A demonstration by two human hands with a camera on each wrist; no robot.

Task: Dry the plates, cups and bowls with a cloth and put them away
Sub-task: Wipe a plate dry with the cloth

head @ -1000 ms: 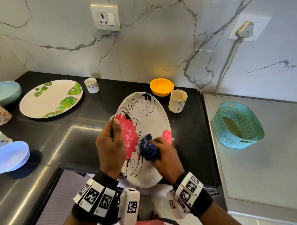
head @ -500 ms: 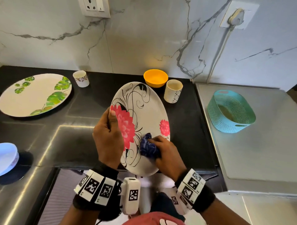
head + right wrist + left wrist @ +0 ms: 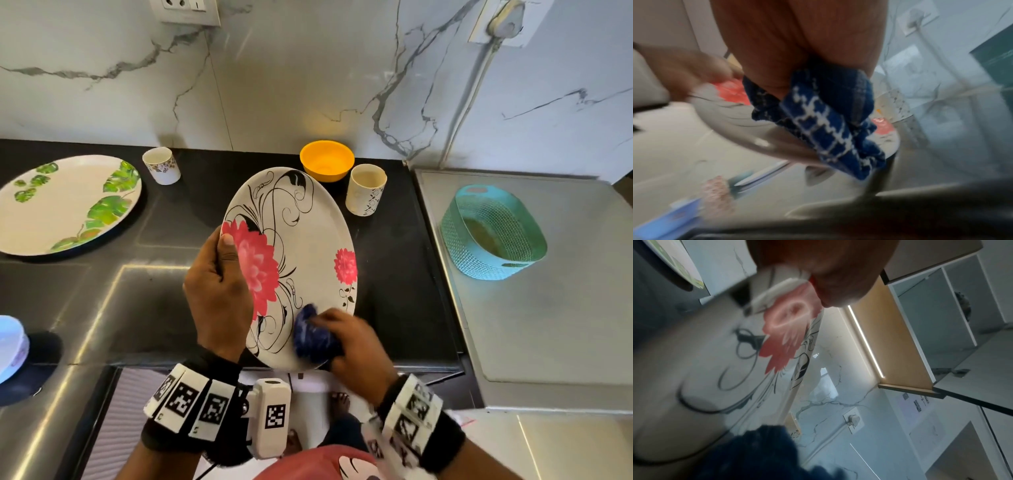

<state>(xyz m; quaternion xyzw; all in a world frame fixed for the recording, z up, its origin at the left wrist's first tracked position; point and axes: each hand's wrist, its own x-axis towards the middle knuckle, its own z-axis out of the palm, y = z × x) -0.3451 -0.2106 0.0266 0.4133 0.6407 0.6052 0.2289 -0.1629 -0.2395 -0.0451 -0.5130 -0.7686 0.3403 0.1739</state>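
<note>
Black counter (image 3: 171,301) bears leaf plate (image 3: 65,205), two cups (image 3: 161,165), yellow bowl (image 3: 326,160)

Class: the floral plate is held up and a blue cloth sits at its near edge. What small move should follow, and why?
Probably sweep the blue cloth up the floral plate toward its far rim. The right hand presses the cloth only at the plate's near edge, while the left hand holds the left rim, so most of the face looks unwiped.

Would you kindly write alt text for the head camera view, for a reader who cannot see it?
A left hand holds a flowered plate tilted above a black counter while the right hand wipes its lower part with a blue cloth. Behind stand two cups, an orange bowl and a leaf-patterned plate.
</note>
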